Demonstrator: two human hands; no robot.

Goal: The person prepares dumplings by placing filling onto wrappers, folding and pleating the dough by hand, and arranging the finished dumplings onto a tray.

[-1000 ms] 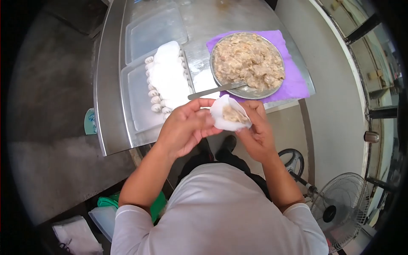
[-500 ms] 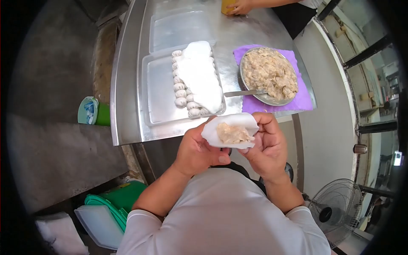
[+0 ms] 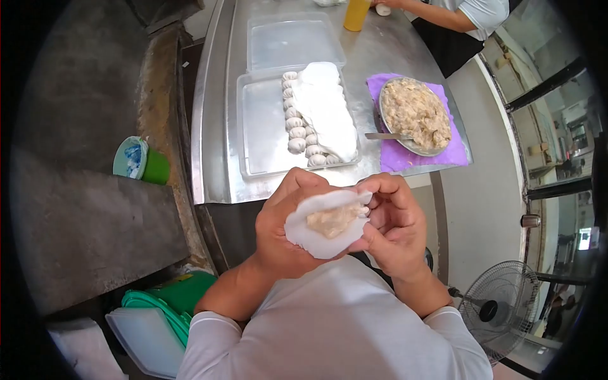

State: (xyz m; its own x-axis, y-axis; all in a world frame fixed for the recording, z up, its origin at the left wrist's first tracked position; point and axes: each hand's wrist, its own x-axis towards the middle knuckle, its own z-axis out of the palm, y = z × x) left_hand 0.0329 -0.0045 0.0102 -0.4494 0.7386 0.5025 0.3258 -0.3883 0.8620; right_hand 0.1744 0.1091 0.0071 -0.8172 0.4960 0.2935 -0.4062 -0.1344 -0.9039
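While a green bucket (image 3: 157, 168) stands between nine and ten o'clock of the wrapper (image 3: 324, 246), a green tub (image 3: 183, 291) sits at eight. Clear tray (image 3: 256, 152) between eleven and twelve, on the steel table (image 3: 356, 50); pleated dumplings (image 3: 296, 145) line up in it, white cloth (image 3: 328, 114) over part of them. Left hand (image 3: 275, 225): cupped behind the wrapper, bears it from the nine o'clock side. Wrapper is off the table, between both hands, spread and unsealed, clump of filling (image 3: 332, 220) on it. Key relation: filling's long axis tilts eight to two o'clock, its two o'clock end near the right fingertips; left hand backs the sheet, right hand is nearer that end. Right hand (image 3: 399, 221): thumb and fingers hold the wrapper's edge around three; exact pinch partly hidden. Metal plate (image 3: 425, 151) of mix between one and two, on purple cloth (image 3: 396, 163), utensil handle (image 3: 380, 136) jutting toward nine. Co-worker's arm (image 3: 437, 14) at one; fan (image 3: 500, 310) at four.

Versus half a second ago: tray and plate sit further toward three o'clock in view; left thumb no longer shows below the wrapper; wrapper looks rounder, less trough-like; more of the co-worker shows.
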